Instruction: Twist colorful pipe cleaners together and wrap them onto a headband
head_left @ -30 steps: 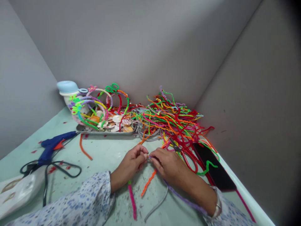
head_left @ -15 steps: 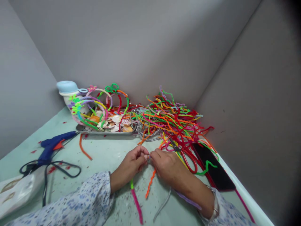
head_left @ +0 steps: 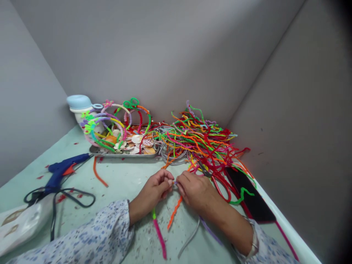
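Observation:
My left hand (head_left: 155, 187) is closed in a pinch at the middle of the table. Below it hangs a strip wrapped in green and pink pipe cleaner (head_left: 159, 234). My right hand (head_left: 194, 189) pinches a purple pipe cleaner; a short purple and orange bit shows between the fingertips of both hands. From under the right wrist come the purple tail (head_left: 210, 231) and the bare end of a grey wire (head_left: 189, 238). An orange pipe cleaner (head_left: 175, 212) sticks out below the right fingers; whether it is held or just lies there I cannot tell.
Wrapped headbands (head_left: 150, 121) and shells lie in a metal tray (head_left: 123, 155). Right of it are a heap of pipe cleaners (head_left: 203, 139), red-handled scissors (head_left: 221, 189) and a black phone (head_left: 257, 205). On the left are a blue glue gun (head_left: 55, 172) with its cord and a bottle (head_left: 79, 102).
My right hand has shifted slightly right, so more purple shows between the fingertips. The purple tail has swung away from my right forearm. My left hand stays in place.

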Tool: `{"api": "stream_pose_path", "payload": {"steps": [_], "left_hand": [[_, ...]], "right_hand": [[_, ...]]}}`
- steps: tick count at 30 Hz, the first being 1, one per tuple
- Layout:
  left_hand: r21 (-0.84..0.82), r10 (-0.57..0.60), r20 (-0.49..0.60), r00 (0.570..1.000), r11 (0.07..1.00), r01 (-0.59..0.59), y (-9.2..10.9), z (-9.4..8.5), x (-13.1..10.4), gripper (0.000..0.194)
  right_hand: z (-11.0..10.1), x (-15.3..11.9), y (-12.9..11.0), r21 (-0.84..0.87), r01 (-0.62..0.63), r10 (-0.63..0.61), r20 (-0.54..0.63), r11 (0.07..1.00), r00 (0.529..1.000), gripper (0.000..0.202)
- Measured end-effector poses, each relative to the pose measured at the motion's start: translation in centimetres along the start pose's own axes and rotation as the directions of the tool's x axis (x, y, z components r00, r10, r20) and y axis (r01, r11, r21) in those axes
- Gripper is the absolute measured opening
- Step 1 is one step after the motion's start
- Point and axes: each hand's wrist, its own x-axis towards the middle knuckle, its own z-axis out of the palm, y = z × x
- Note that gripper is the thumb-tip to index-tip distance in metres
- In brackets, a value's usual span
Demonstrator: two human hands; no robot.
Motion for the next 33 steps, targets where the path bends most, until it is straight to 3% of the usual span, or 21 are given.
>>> {"api": "stream_pose_path", "payload": {"steps": [5,9,12,15,18,22,26,33], "left_hand": [[0.021,-0.002,0.004,1.000,1.000,0.002,0.3,0.1,-0.1,0.021],[0.000,0.009,0.001,1.000,1.000,-0.009,0.6,0.1,-0.3,0.020],[-0.061,0.005,-0.022,1.000,0.998,-0.006,0.5,-0.1,-0.2,0.018],[-0.133,-0.007,-0.043,0.999,0.991,0.001,0.2,-0.5,0.2,0.020],[-0.180,0.001,-0.046,0.999,0.984,-0.010,-0.1,-0.7,0.5,0.023],[-0.161,0.004,-0.050,0.999,0.987,-0.012,-0.1,-0.6,0.5,0.022],[-0.108,-0.005,-0.057,0.998,0.994,-0.001,0.1,-0.4,0.3,0.022],[-0.083,0.013,-0.026,1.000,0.996,-0.015,0.1,-0.3,0.2,0.022]], "right_hand": [[0.3,-0.1,-0.3,-0.014,-0.003,0.003,-0.025,1.000,1.000,0.012],[-0.3,0.0,0.1,0.241,-0.131,0.125,0.039,0.962,0.991,0.007],[-0.6,0.4,1.0,0.571,-0.261,0.267,0.076,0.778,0.961,0.011],[-0.3,0.8,2.1,0.791,-0.398,0.414,0.204,0.464,0.887,0.024],[0.2,1.0,2.6,0.866,-0.414,0.380,0.297,0.280,0.876,0.021],[0.7,0.9,2.2,0.907,-0.391,0.311,0.330,0.158,0.891,0.024],[1.0,0.8,1.6,0.917,-0.343,0.266,0.286,0.203,0.921,0.025],[1.5,0.6,1.1,0.862,-0.291,0.301,0.172,0.414,0.938,0.012]]}}
